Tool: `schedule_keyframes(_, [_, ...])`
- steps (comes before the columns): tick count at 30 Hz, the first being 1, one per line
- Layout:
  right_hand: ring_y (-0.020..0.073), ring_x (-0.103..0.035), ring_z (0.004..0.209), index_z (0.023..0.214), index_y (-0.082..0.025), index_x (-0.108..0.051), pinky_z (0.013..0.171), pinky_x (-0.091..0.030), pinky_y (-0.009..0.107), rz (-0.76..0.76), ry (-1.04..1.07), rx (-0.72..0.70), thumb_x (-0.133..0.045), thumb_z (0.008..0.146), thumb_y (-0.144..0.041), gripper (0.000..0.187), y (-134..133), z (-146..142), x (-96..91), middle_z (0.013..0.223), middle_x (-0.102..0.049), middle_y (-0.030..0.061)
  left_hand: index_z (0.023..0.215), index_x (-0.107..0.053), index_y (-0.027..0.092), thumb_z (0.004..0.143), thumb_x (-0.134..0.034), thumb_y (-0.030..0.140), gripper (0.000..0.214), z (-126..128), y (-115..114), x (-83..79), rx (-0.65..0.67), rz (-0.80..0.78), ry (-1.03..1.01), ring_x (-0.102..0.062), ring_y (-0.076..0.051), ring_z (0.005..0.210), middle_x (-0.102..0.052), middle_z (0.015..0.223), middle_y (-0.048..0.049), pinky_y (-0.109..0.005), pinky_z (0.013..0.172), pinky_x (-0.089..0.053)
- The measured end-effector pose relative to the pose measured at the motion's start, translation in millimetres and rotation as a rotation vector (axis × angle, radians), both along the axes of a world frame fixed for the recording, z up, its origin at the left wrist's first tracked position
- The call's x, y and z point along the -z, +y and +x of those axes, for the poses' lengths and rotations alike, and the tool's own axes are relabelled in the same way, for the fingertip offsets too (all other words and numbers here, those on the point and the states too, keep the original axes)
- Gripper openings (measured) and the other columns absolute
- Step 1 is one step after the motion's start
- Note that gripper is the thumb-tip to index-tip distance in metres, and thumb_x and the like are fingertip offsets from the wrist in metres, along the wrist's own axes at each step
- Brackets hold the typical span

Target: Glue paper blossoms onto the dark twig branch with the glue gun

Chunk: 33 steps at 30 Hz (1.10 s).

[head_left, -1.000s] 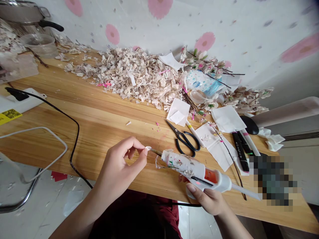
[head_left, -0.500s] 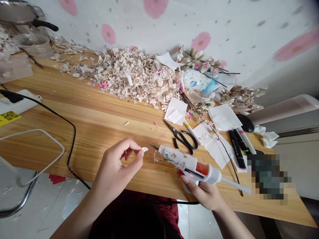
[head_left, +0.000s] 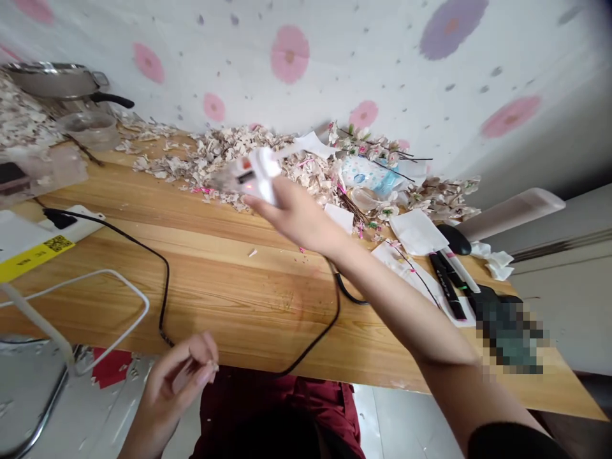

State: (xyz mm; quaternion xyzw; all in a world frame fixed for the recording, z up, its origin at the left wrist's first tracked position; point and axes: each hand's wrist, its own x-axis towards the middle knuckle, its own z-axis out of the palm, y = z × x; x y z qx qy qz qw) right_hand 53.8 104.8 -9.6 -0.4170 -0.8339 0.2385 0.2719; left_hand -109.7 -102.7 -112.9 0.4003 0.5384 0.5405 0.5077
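My right hand (head_left: 299, 217) reaches far out over the wooden table (head_left: 229, 280), gripping a white glue gun (head_left: 251, 173) that is blurred by motion. It hovers at the edge of a heap of pale petal scraps (head_left: 224, 153). The gun's black cord (head_left: 268, 357) trails back across the table to a power strip (head_left: 67, 220). My left hand (head_left: 179, 379) is low, in front of the table's near edge, with thumb and fingers pinched on a tiny pale piece (head_left: 213, 365).
Artificial blossom branches (head_left: 377, 143), white paper squares (head_left: 415, 233), black markers (head_left: 447, 274) and a black mouse-like object (head_left: 454, 239) lie right. A pot (head_left: 57, 80) and clear cup (head_left: 93, 131) stand far left. A white wire frame (head_left: 86, 299) overlaps the near left edge.
My right hand swung the glue gun from the near edge up and left toward the petal heap. My left hand dropped below the table edge, still pinching. The camera tilted up.
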Motion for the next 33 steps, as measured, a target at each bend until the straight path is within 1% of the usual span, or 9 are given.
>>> schedule_keyframes(5, [0.0195, -0.06, 0.086, 0.107, -0.012, -0.051, 0.076, -0.048, 0.029, -0.076, -0.023, -0.188, -0.048, 0.098, -0.041, 0.03, 51, -121, 55.1, 0.103, -0.065, 0.0106, 0.059, -0.054, 0.02, 0.079, -0.069, 0.042, 0.034, -6, -11, 12.0, -0.048, 0.029, 0.037, -0.041, -0.015, 0.058, -0.047, 0.059, 0.0, -0.027, 0.055, -0.033])
schedule_keyframes(8, [0.0216, -0.061, 0.095, 0.112, -0.01, -0.05, 0.083, -0.047, 0.03, -0.048, -0.115, -0.196, -0.049, 0.098, -0.034, 0.028, 65, -165, 86.3, 0.11, -0.065, 0.014, 0.058, -0.052, 0.019, 0.081, -0.067, 0.042, 0.036, -7, -7, 15.1, -0.069, 0.069, 0.015, -0.04, -0.014, 0.058, -0.046, 0.059, 0.0003, -0.026, 0.055, -0.033])
schedule_keyframes(13, [0.0248, -0.057, 0.108, 0.115, -0.007, -0.049, 0.093, -0.044, 0.035, 0.004, -0.136, -0.172, -0.044, 0.1, -0.028, 0.026, 73, -189, 111.9, 0.117, -0.062, 0.0176, 0.06, -0.054, 0.019, 0.082, -0.065, 0.04, 0.032, -14, 12, 16.8, -0.064, 0.119, 0.041, -0.043, -0.014, 0.059, -0.047, 0.06, 0.0004, -0.025, 0.055, -0.036])
schedule_keyframes(19, [0.0285, -0.051, 0.116, 0.117, -0.007, -0.047, 0.1, -0.04, 0.042, 0.09, -0.162, -0.151, -0.049, 0.097, -0.031, 0.03, 72, -183, 117.9, 0.124, -0.057, 0.0203, 0.061, -0.055, 0.019, 0.08, -0.066, 0.04, 0.031, -17, 32, 13.1, -0.143, 0.099, 0.1, -0.047, -0.015, 0.064, -0.049, 0.064, 0.0006, -0.024, 0.059, -0.041])
schedule_keyframes(22, [0.0316, -0.044, 0.121, 0.122, -0.004, -0.044, 0.103, -0.037, 0.044, 0.118, -0.177, -0.117, -0.054, 0.094, -0.034, 0.042, 60, -164, 111.2, 0.129, -0.051, 0.0232, 0.062, -0.056, 0.018, 0.078, -0.069, 0.039, 0.029, -15, 33, 10.1, -0.153, 0.076, 0.127, -0.048, -0.015, 0.067, -0.051, 0.068, -0.0005, -0.023, 0.06, -0.043])
schedule_keyframes(25, [0.0306, -0.042, 0.122, 0.125, -0.004, -0.043, 0.104, -0.035, 0.042, 0.16, -0.175, -0.076, -0.052, 0.094, -0.027, 0.04, 34, -119, 93.7, 0.129, -0.048, 0.0216, 0.063, -0.057, 0.019, 0.079, -0.068, 0.037, 0.026, -11, 33, 8.0, -0.12, 0.091, 0.144, -0.049, -0.015, 0.067, -0.051, 0.068, -0.0004, -0.022, 0.06, -0.044])
schedule_keyframes(29, [0.0226, -0.054, 0.103, 0.107, -0.011, -0.056, 0.092, -0.044, 0.032, 0.16, -0.141, -0.153, -0.05, 0.092, -0.014, 0.016, -14, -12, 64.7, 0.108, -0.059, 0.0128, 0.065, -0.059, 0.021, 0.078, -0.069, 0.032, 0.02, -3, 35, 6.9, -0.039, 0.122, 0.144, -0.05, -0.014, 0.065, -0.052, 0.066, 0.0003, -0.02, 0.058, -0.046])
schedule_keyframes(31, [0.0204, -0.057, 0.093, 0.099, -0.014, -0.058, 0.084, -0.047, 0.031, 0.106, -0.118, -0.067, -0.049, 0.092, -0.014, 0.011, -39, 53, 56.7, 0.101, -0.061, 0.0103, 0.065, -0.058, 0.021, 0.078, -0.069, 0.032, 0.021, 4, 37, 5.8, -0.005, 0.123, 0.155, -0.051, -0.015, 0.064, -0.051, 0.065, 0.0001, -0.021, 0.058, -0.046])
schedule_keyframes(33, [0.0202, -0.058, 0.087, 0.094, -0.016, -0.059, 0.079, -0.046, 0.031, 0.098, -0.133, 0.141, -0.048, 0.093, -0.015, 0.012, -60, 119, 56.6, 0.094, -0.062, 0.0089, 0.064, -0.057, 0.021, 0.079, -0.068, 0.032, 0.022, 16, 40, 3.5, 0.048, 0.124, 0.164, -0.05, -0.015, 0.064, -0.05, 0.064, -0.0002, -0.022, 0.058, -0.046])
